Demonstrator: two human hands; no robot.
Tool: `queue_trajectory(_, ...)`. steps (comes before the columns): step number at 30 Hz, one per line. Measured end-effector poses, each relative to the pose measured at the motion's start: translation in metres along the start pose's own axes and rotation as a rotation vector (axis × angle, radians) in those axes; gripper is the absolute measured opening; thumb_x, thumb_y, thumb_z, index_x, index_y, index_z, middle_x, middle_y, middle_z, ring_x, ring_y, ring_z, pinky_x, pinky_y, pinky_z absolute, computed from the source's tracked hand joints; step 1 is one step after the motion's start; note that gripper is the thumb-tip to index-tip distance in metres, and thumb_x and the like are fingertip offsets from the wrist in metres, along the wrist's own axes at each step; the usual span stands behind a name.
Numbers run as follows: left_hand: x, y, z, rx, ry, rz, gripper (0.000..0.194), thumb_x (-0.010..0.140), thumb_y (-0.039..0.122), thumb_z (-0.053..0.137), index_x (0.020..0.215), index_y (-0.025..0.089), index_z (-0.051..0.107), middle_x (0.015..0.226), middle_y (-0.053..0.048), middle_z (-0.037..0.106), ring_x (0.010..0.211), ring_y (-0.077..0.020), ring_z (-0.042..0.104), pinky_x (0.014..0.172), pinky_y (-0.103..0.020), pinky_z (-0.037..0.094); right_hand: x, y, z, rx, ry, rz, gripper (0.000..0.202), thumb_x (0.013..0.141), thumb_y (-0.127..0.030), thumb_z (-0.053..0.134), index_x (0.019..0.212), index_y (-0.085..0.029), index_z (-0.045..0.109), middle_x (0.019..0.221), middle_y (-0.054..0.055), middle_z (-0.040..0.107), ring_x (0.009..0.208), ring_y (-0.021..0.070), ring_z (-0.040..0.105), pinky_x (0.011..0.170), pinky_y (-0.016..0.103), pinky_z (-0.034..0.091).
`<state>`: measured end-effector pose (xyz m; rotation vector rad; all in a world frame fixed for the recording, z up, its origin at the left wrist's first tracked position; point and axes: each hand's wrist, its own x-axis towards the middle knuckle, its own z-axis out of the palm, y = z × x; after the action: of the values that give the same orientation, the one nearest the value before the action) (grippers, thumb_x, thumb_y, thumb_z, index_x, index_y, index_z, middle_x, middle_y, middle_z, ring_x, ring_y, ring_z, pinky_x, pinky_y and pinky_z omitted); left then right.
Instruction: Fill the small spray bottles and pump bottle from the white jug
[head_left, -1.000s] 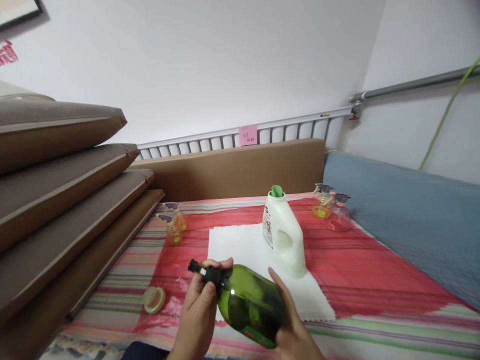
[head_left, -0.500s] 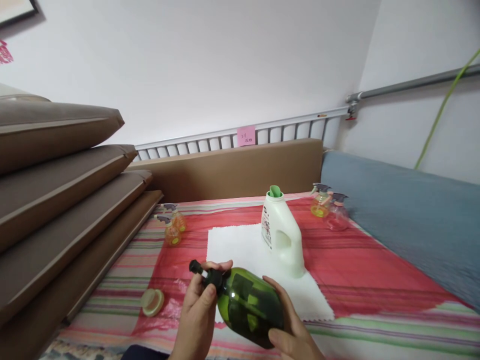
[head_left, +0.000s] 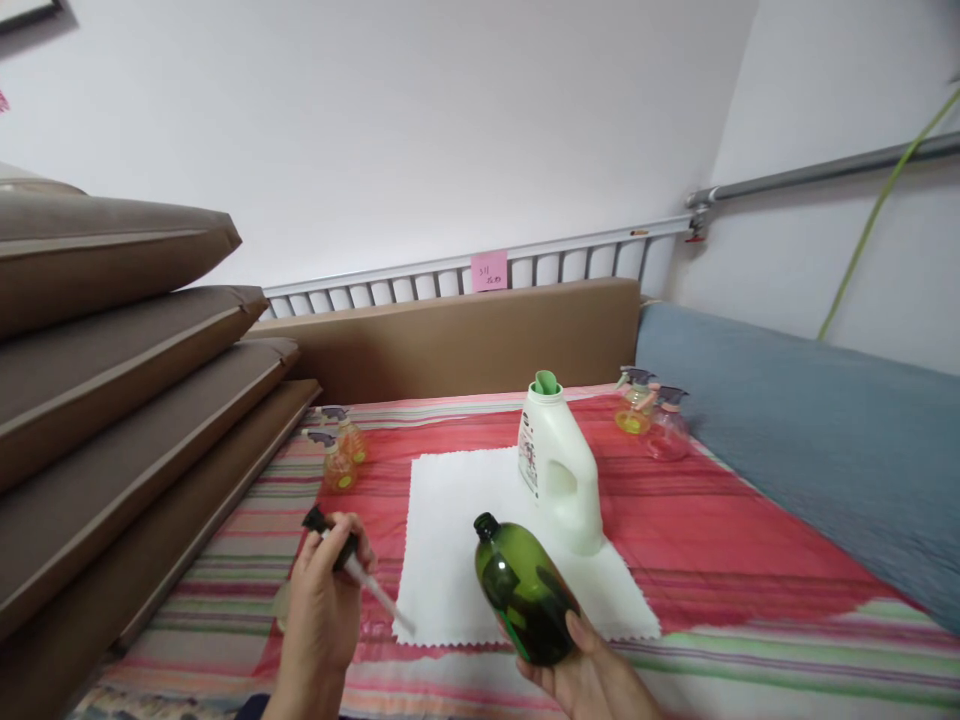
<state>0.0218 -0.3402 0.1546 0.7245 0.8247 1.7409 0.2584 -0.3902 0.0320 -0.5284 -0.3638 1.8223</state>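
My left hand grips a black pump head, and its clear dip tube slants down to the right over the cloth's edge. My right hand is closed around the base of a green see-through bottle, tilted with its uncapped neck up and to the left. Behind the bottle a large white jug with a side handle stands upright; a green spout shows in its mouth. Under the jug lies a white cloth with zigzag edges. A round lid, seen only in part, lies behind my left wrist.
Two small spray bottles stand at the left and two more at the back right. Brown cushions are stacked on the left. A blue padded side borders the right; a white radiator runs behind a brown panel.
The pump head has come out of the green bottle. My left hand has moved left with it, while my right hand holds the bottle more upright and slightly apart.
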Motion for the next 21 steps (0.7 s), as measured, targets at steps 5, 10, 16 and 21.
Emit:
queue_trajectory(5,-0.016,-0.042,0.007,0.378,-0.024,-0.179,0.035,0.06,0.033,0.076,0.088,0.013,0.064,0.049,0.006,0.05,0.04,-0.005,0.042,0.036,-0.014,0.029,0.004,0.0,0.018,-0.054,-0.098,-0.041,0.055,0.067,-0.037,0.07,0.118,-0.032,0.049,0.118,0.007,0.062,0.098,0.0252,0.06,0.077,0.04,0.045)
queue_trajectory(10,-0.014,-0.077,0.009,0.565,-0.178,-0.212,0.046,0.056,0.035,0.075,0.093,0.01,0.067,0.042,0.006,0.047,0.035,-0.0072,0.041,0.031,-0.016,0.026,0.013,0.002,0.029,-0.217,-0.065,-0.037,0.068,0.062,-0.028,0.072,0.122,-0.03,0.04,0.122,0.007,0.057,0.108,0.0281,0.056,0.083,0.042,0.043)
queue_trajectory(16,-0.004,-0.097,0.004,0.731,-0.184,-0.099,0.037,0.055,0.033,0.074,0.087,0.015,0.07,0.052,0.0,0.061,0.04,-0.0127,0.05,0.034,-0.021,0.036,0.054,0.01,0.006,-0.535,0.053,-0.07,0.083,0.048,-0.013,0.069,0.122,-0.027,0.034,0.109,0.004,0.063,0.095,0.0263,0.061,0.075,0.036,0.047)
queue_trajectory(21,0.003,-0.115,-0.001,0.787,-0.18,0.104,0.033,0.055,0.031,0.076,0.083,0.016,0.071,0.088,-0.01,0.071,0.087,-0.0285,0.063,0.077,-0.037,0.05,0.087,0.023,-0.008,-0.849,0.086,-0.15,0.077,0.044,-0.01,0.067,0.118,-0.019,0.043,0.088,0.004,0.067,0.078,0.0257,0.062,0.069,0.036,0.047)
